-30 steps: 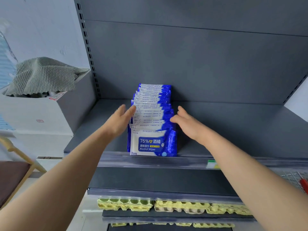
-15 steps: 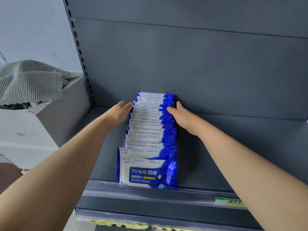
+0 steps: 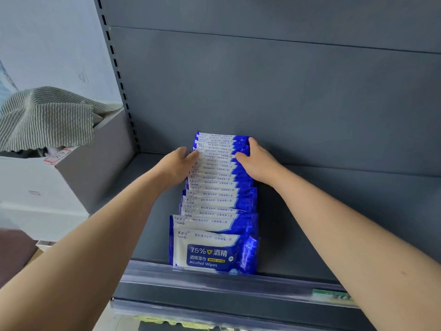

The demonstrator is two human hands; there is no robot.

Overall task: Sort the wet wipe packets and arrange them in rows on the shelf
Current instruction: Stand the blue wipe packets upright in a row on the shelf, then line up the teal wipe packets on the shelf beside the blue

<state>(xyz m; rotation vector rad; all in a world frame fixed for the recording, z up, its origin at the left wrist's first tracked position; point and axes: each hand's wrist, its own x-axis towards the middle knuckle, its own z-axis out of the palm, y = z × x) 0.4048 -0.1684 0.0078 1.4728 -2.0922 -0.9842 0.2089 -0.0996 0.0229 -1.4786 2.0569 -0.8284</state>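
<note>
Wet wipe packets (image 3: pixel 216 187), blue and white, stand in a single row on the shelf (image 3: pixel 334 211), running from the shelf's front lip back to its rear panel (image 3: pixel 286 91). We see the front packet (image 3: pixel 212 253) face-on, printed "75%" and "Alcohol Wipes", with its lower edge against the clear strip (image 3: pixel 148 271) along the shelf's front. The ones behind it overlap like tiles. The row sits in the left half of the shelf, apart from the slotted upright (image 3: pixel 117 68) at the shelf's left end.

Our left hand (image 3: pixel 177 163) lies against the left edges of the packets near the shelf's back, fingers fairly straight and pressing inward, thumb tip touching the tops. Our right hand (image 3: pixel 256 163) meets the same packets from the other side. Its fingers curl round their blue right edges and its thumb lies over the tops, so it grasps them. Both forearms reach in over the shelf's front.

A green label (image 3: pixel 331 295) sits in the strip toward the shelf's right. Left of the shelf, beyond the upright, stands a grey box (image 3: pixel 78 177) with a striped cloth (image 3: pixel 47 115) draped over it.
</note>
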